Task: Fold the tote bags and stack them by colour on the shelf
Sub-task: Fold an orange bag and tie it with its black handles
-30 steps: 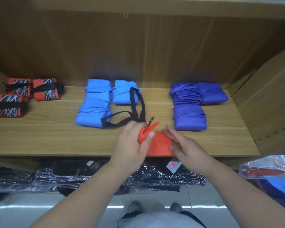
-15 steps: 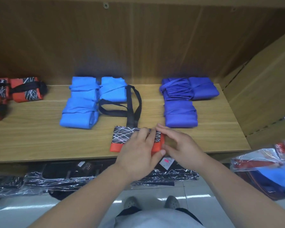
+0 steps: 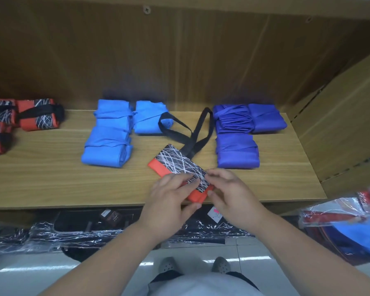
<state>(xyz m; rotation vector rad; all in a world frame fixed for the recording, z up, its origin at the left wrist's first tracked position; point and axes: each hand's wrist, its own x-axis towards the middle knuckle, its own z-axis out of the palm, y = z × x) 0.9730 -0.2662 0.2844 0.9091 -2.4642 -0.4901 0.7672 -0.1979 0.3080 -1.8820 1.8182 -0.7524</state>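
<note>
**Both hands pinch the orange bag**

Head view: at lower centre, the left hand (image 3: 169, 199) and right hand (image 3: 233, 193) each close their grip on the near end of the folded orange bag (image 3: 175, 163). The bag lies on the shelf (image 3: 51, 178), between the blue bags (image 3: 109, 135) and the purple bags (image 3: 237, 150).

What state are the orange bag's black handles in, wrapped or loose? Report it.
Loose. The black handles trail unwrapped across the shelf behind the folded orange bag.
</note>
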